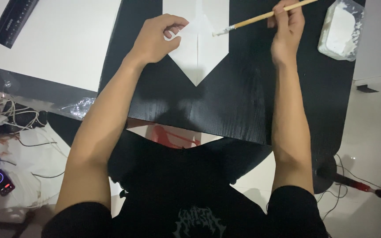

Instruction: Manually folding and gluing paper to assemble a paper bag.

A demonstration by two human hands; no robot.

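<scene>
A folded white paper sheet [197, 53], pointed toward me, lies on the black table [243, 101]. My left hand [157, 37] pinches up a small folded flap of the paper [197, 27] near its upper left. My right hand [287, 26] grips a wooden paintbrush [261, 17]; its white-tipped bristles touch the flap's right edge. A clear plastic tub of white paste [341, 28] stands just right of my right hand.
A large white sheet [62, 44] with a black ruler [14, 20] on it lies at the left, over clear plastic wrap. Cables and a small dark device with a lit screen [0, 181] lie on the floor at lower left. A dark stand base sits at lower right.
</scene>
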